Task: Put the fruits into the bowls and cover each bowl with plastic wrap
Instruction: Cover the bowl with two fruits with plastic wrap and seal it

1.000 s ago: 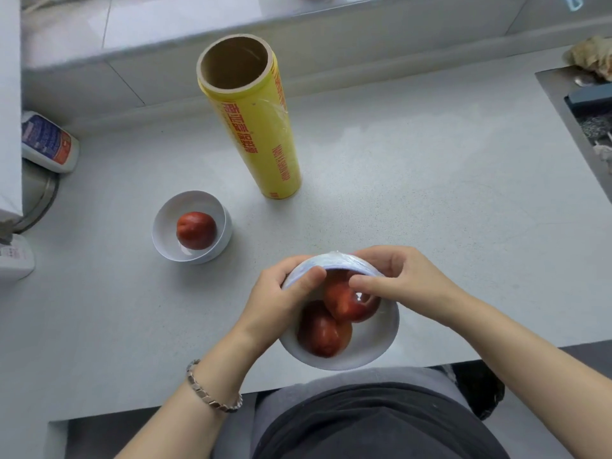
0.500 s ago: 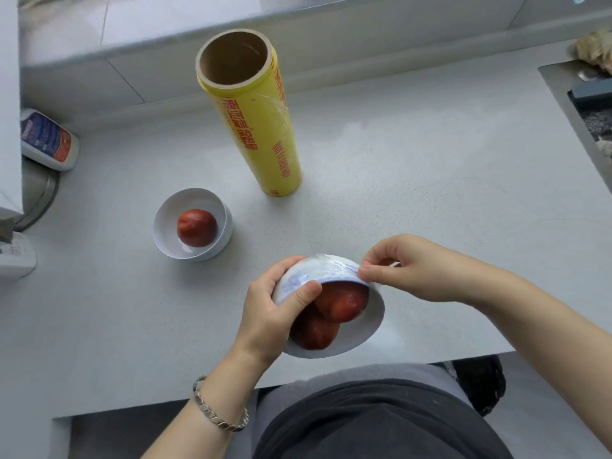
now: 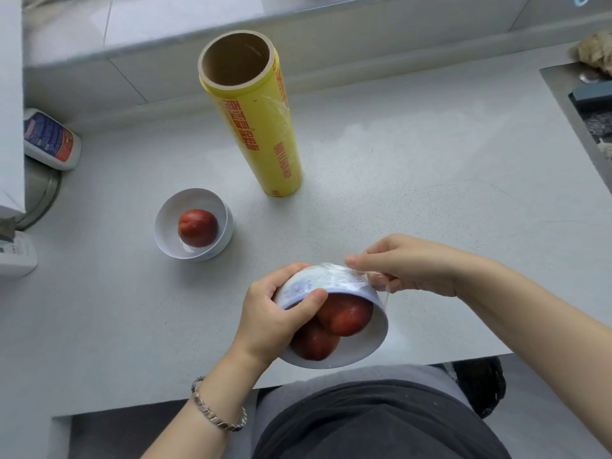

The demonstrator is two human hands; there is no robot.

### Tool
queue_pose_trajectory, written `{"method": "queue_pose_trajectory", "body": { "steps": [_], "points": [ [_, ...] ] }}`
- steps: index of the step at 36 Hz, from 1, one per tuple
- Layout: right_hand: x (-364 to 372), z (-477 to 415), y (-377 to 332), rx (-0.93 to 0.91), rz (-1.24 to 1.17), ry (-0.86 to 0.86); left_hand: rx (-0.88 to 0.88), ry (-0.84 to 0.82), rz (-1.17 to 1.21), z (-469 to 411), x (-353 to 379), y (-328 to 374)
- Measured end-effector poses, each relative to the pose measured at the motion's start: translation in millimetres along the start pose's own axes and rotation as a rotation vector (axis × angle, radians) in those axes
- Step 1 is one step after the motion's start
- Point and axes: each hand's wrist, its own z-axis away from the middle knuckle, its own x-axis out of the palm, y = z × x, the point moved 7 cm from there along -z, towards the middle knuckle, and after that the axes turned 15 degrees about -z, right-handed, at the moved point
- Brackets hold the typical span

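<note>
A home kitchen. A speckled counter (image 3: 414, 180) meets a tiled wall (image 3: 82, 84), with a sink (image 3: 563, 94) at right and a wrap roll (image 3: 261, 127).

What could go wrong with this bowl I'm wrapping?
The white round bowl is tipped steeply near the grey counter edge in the left hand; its two red fruits could spill. The right hand pinches thin clear plastic wrap at the bowl's side; a hard tug might tear it.

Labelled bottle (image 3: 49, 140), grey countertop (image 3: 414, 180)
</note>
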Motion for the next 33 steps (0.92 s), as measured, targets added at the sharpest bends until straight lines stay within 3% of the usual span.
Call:
{"method": "queue_pose_trajectory", "body": {
  "steps": [10,16,22,26,29,33],
  "points": [
    [7,-6,0,-0.019,-0.217,-0.063,0.032,-0.051,-0.026,0,7,3],
    [6,-12,4,-0.101,-0.476,0.114,0.032,-0.022,-0.043,0,3,4],
    [-7,-9,2,-0.107,-0.194,0.261,0.039,0.006,-0.056,1,0,2],
    [-9,-2,2,0.037,0.064,0.154,0.043,-0.017,-0.114,1,1,-2],
    [-2,-1,6,0.089,0.035,0.054,0.035,-0.035,-0.115,0,3,-4],
    [7,-6,5,0.006,-0.182,-0.015,0.025,-0.057,-0.086,1,6,-6]
  ]
}}
